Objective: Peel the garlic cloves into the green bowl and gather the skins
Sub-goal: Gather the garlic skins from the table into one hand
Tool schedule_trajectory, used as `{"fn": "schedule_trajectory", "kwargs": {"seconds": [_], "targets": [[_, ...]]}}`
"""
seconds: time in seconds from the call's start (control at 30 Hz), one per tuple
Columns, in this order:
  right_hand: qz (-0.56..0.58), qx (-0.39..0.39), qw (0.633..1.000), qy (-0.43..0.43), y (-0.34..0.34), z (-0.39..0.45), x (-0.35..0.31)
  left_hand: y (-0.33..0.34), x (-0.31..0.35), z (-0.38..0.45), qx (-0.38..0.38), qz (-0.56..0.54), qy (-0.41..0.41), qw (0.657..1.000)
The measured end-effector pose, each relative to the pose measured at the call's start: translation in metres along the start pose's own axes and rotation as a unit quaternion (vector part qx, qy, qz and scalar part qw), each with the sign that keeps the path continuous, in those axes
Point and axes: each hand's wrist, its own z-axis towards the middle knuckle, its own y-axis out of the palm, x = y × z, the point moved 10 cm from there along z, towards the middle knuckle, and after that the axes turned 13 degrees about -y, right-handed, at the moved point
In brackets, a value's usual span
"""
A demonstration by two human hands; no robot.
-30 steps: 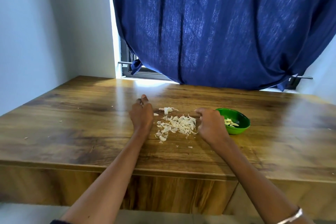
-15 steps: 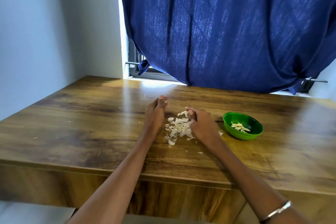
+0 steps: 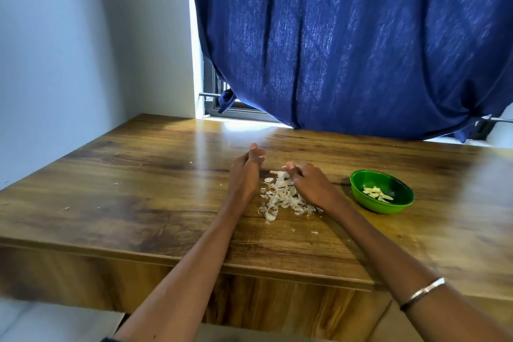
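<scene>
- Head view: left hand (image 3: 244,175) set on edge on the wooden table (image 3: 133,203), fingers straight and pressed together, making a wall along the left side of the garlic skins (image 3: 280,197).
- Right hand (image 3: 311,183) laid over the right and far part of the pile, fingers curved down onto the skins; whether pinching any cannot be told.
- Both hands cupped round the heap, probably to rake the scraps into one mound, so likely the gathering step.
- Peeled cloves (image 3: 376,193) lying in the green bowl (image 3: 399,205), parked to the right, apart from the pile, likely to keep flesh and waste separate.
- A few stray flakes (image 3: 313,233) near the front edge and more far off to the left, outside the hands' reach; probably another sweep needed.
- Thin bangle (image 3: 423,293) on the right wrist; blue curtain (image 3: 361,50) hanging behind the table.
</scene>
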Motion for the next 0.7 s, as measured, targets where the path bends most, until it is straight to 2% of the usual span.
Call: {"fn": "schedule_trajectory", "kwargs": {"seconds": [0.1, 0.23, 0.33, 0.43, 0.57, 0.7], "targets": [[0.020, -0.007, 0.999, -0.025, -0.009, -0.013, -0.015, 0.005, -0.002, 0.002, -0.017, 0.023, 0.001, 1.000], [0.011, 0.061, 0.998, -0.013, -0.034, -0.051, -0.020, 0.007, -0.003, 0.000, -0.022, 0.036, 0.007, 0.999], [-0.080, 0.003, 0.997, -0.002, -0.018, -0.083, -0.023, 0.001, -0.008, 0.003, -0.001, 0.025, -0.003, 1.000], [-0.133, -0.039, 0.989, 0.049, -0.002, -0.099, -0.005, -0.001, -0.010, 0.002, 0.015, 0.028, -0.007, 0.999], [-0.155, -0.022, 0.982, 0.108, -0.005, -0.101, 0.014, -0.001, -0.006, -0.004, 0.025, 0.033, 0.002, 0.999], [-0.161, -0.021, 0.980, 0.118, -0.004, -0.096, 0.014, -0.001, -0.005, -0.004, 0.029, 0.043, 0.008, 0.999]]}}
